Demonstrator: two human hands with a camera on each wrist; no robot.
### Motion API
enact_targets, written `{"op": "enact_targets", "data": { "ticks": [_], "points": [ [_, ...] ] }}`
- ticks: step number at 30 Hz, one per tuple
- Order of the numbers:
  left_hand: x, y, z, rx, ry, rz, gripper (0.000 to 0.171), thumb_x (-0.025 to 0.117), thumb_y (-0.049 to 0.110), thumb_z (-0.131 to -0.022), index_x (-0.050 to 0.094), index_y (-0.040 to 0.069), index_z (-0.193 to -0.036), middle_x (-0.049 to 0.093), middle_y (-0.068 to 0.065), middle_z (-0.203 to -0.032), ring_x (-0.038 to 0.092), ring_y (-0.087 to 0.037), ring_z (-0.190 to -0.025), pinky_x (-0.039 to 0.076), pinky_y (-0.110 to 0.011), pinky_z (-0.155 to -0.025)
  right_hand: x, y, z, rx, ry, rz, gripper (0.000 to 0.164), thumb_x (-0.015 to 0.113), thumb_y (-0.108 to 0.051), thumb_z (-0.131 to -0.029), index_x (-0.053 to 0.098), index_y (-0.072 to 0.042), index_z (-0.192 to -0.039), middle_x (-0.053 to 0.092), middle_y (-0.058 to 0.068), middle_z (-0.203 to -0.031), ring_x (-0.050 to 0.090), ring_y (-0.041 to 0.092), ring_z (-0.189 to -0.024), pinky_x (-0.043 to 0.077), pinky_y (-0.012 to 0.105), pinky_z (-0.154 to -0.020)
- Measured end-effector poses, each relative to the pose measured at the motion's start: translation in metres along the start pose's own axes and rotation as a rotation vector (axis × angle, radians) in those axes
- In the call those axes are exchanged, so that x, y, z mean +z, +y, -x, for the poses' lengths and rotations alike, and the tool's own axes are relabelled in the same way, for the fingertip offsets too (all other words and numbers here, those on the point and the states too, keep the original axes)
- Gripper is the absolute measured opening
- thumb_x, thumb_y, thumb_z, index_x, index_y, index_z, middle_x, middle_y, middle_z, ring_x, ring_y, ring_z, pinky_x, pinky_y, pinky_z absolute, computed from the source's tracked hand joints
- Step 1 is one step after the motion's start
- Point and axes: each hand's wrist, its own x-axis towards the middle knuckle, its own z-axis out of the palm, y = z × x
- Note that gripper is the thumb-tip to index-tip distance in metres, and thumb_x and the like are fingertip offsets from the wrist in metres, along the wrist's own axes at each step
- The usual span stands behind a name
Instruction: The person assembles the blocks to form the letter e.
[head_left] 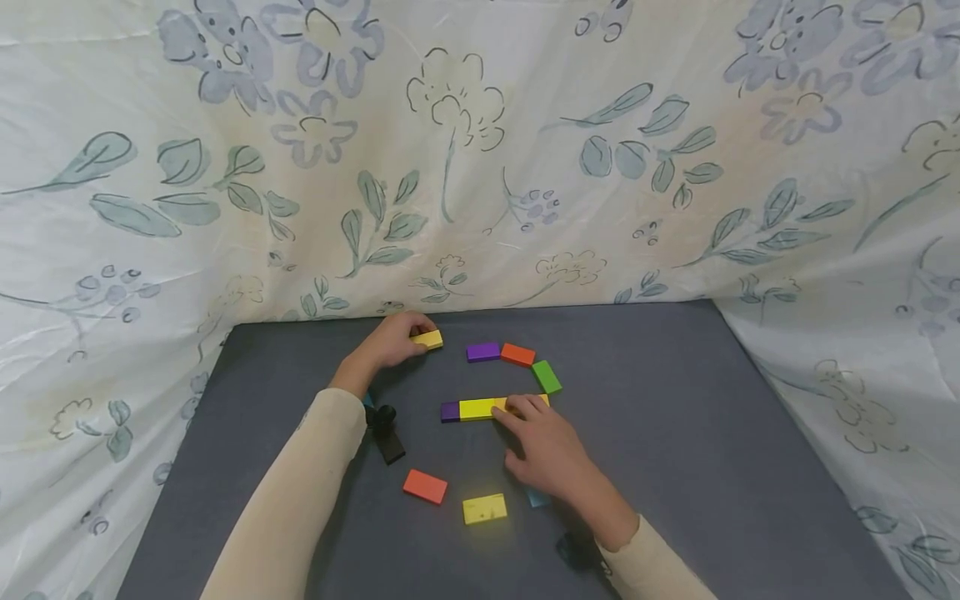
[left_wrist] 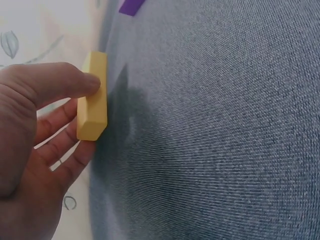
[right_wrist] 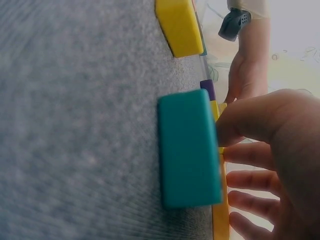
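Observation:
At the back left, my left hand holds a yellow block. In the left wrist view the thumb presses one face of that yellow block, with fingers behind it. My right hand rests its fingertips on a straight row made of a purple block and yellow blocks. Its fingers lie extended along the row in the right wrist view, touching an orange-yellow block. The hand covers part of the row in the head view. A teal block lies below the right palm.
Beyond the row, a purple block, an orange block and a green block form a curve. Nearer lie a red block, a yellow block and a dark block. Floral cloth hangs behind the grey table.

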Motion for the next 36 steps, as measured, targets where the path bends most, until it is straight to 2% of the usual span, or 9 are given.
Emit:
{"op": "enact_targets", "data": {
  "ticks": [17, 28, 36],
  "points": [
    [0.009, 0.02, 0.016, -0.004, 0.004, 0.009, 0.03, 0.081, 0.01, -0.096, 0.077, 0.004, -0.125, 0.067, -0.011, -0.115, 0.063, -0.028, -0.103, 0.053, -0.047, -0.096, 0.0, 0.005, 0.009, -0.022, 0.007, 0.008, 0.062, 0.081, -0.027, -0.092, 0.066, -0.019, -0.152, 0.058, 0.006, -0.147, 0.051, 0.026, -0.135, 0.058, 0.046, -0.1],
    [0.02, 0.028, 0.02, 0.023, 0.021, -0.001, 0.034, 0.082, 0.009, -0.095, 0.076, 0.004, -0.128, 0.07, -0.01, -0.115, 0.063, -0.027, -0.103, 0.053, -0.048, -0.096, -0.001, 0.008, 0.013, -0.027, -0.005, 0.001, 0.063, 0.081, -0.026, -0.091, 0.066, -0.02, -0.153, 0.058, 0.005, -0.147, 0.051, 0.025, -0.136, 0.057, 0.046, -0.102],
    [0.028, 0.035, 0.021, -0.008, 0.018, -0.021, 0.033, 0.082, 0.011, -0.096, 0.076, 0.004, -0.129, 0.07, -0.009, -0.116, 0.062, -0.027, -0.104, 0.053, -0.046, -0.099, -0.001, 0.009, 0.015, -0.02, -0.017, 0.018, 0.065, 0.081, -0.028, -0.091, 0.065, -0.021, -0.153, 0.058, 0.004, -0.148, 0.05, 0.024, -0.137, 0.056, 0.044, -0.104]
  ]
}}
